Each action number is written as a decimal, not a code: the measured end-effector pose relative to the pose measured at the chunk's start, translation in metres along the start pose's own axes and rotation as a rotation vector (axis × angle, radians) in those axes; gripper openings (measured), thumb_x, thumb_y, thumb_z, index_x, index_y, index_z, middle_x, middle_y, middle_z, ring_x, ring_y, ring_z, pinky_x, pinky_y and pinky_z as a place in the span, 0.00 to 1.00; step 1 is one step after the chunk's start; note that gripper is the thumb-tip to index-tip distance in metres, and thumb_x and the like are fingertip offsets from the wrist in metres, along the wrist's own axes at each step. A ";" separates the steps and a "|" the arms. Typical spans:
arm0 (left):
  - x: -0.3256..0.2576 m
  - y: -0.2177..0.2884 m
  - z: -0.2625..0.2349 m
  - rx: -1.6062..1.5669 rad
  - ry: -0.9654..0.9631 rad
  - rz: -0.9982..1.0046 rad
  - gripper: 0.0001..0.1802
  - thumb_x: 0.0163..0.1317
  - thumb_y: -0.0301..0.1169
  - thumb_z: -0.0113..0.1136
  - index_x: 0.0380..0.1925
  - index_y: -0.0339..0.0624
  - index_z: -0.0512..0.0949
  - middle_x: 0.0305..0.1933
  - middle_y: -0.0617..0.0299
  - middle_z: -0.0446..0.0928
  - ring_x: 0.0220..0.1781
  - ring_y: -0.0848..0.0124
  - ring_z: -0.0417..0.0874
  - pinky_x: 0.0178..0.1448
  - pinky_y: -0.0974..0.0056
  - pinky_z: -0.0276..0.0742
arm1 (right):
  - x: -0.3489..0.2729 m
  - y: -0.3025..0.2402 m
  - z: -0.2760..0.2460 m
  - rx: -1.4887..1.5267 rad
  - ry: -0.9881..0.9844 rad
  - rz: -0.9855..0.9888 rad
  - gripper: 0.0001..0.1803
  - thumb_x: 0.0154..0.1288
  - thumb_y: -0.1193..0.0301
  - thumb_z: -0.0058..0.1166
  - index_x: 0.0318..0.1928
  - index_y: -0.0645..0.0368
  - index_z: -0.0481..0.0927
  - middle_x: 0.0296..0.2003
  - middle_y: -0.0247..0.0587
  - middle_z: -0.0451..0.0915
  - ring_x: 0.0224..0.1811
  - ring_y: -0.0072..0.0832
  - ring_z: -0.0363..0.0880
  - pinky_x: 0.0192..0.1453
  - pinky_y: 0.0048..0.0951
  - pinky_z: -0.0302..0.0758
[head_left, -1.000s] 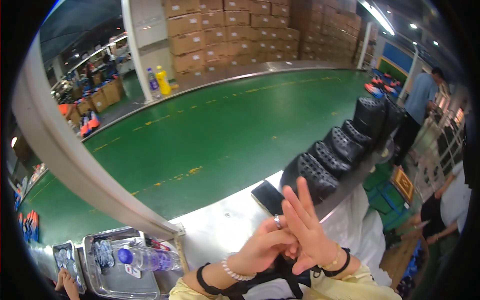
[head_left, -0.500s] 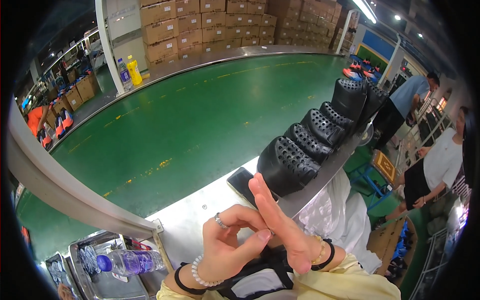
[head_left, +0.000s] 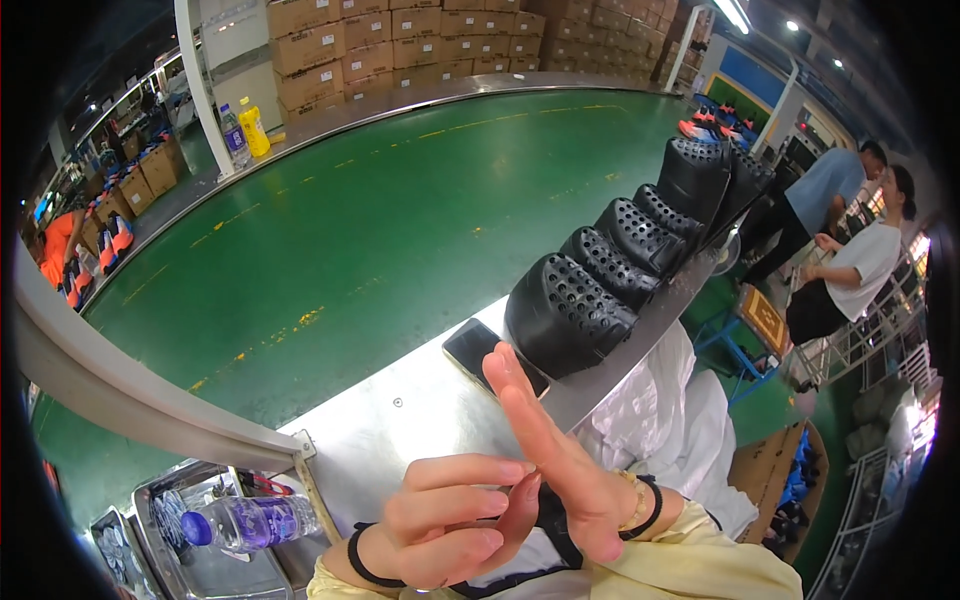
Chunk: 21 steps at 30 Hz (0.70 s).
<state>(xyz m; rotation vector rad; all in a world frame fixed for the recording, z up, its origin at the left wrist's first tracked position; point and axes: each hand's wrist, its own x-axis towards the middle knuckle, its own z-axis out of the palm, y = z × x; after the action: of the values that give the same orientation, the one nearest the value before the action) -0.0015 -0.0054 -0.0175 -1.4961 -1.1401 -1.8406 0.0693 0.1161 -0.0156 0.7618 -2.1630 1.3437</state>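
My left hand (head_left: 450, 515) is bent inward at the lower middle, its thumb and fingertips close together against the palm side of my right hand (head_left: 568, 470). Whatever lies between those fingertips, if anything, is too small to make out. My right hand points up and away with its fingers stretched out, seen nearly edge-on. Just beyond its fingertips a dark-screened phone (head_left: 468, 348) lies on the bare metal bench top (head_left: 365, 425). Beside the phone begins a row of black clogs with round holes (head_left: 568, 318), running away to the right.
Metal trays (head_left: 165, 545) with small parts stand at lower left, a purple-capped water bottle (head_left: 262, 522) lying across them. A white post (head_left: 150, 385) curves along the left. Beyond lies a green belt (head_left: 380, 220). White sheeting (head_left: 655, 415) hangs at right; two people stand farther right.
My left hand has turned, its fingers now folded across and its ring out of sight. My right hand has barely moved. At right, the person in white has turned toward the other person.
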 end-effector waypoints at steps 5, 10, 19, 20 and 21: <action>-0.007 -0.001 0.005 0.011 0.054 0.020 0.30 0.39 0.08 0.68 0.39 0.41 0.64 0.41 0.53 0.70 0.37 0.57 0.83 0.32 0.68 0.83 | -0.012 -0.003 -0.001 -0.083 0.021 0.119 0.72 0.43 0.18 0.27 0.72 0.67 0.36 0.72 0.65 0.33 0.75 0.56 0.21 0.71 0.57 0.21; -0.001 0.003 -0.006 -0.091 -0.099 -0.177 0.27 0.39 0.08 0.68 0.34 0.43 0.65 0.39 0.55 0.70 0.37 0.60 0.82 0.29 0.67 0.78 | -0.015 -0.003 -0.003 -0.365 0.057 0.057 0.66 0.51 0.23 0.32 0.72 0.69 0.44 0.71 0.68 0.41 0.74 0.61 0.28 0.70 0.62 0.23; -0.001 0.007 -0.002 -0.113 -0.034 -0.298 0.24 0.39 0.09 0.69 0.29 0.44 0.66 0.36 0.58 0.69 0.35 0.64 0.81 0.31 0.70 0.75 | -0.015 -0.003 0.001 -0.189 0.071 0.094 0.68 0.49 0.21 0.32 0.72 0.68 0.41 0.71 0.68 0.38 0.74 0.61 0.25 0.70 0.60 0.23; -0.002 0.007 -0.001 -0.113 -0.034 -0.298 0.24 0.39 0.09 0.69 0.29 0.44 0.66 0.36 0.58 0.69 0.35 0.64 0.81 0.31 0.70 0.75 | -0.015 -0.003 0.001 -0.188 0.071 0.095 0.68 0.49 0.21 0.32 0.72 0.68 0.41 0.71 0.68 0.38 0.74 0.61 0.25 0.70 0.60 0.23; -0.002 0.007 0.001 -0.098 0.002 -0.280 0.24 0.39 0.09 0.69 0.29 0.44 0.66 0.36 0.58 0.69 0.35 0.64 0.80 0.31 0.70 0.75 | -0.016 -0.001 0.001 -0.169 0.069 0.087 0.69 0.48 0.21 0.32 0.72 0.68 0.40 0.71 0.68 0.37 0.74 0.61 0.23 0.70 0.60 0.23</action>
<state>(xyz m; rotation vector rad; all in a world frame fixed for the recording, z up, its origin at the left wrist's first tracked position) 0.0055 -0.0083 -0.0177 -1.4460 -1.3319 -2.1100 0.0813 0.1176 -0.0256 0.5548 -2.2434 1.1914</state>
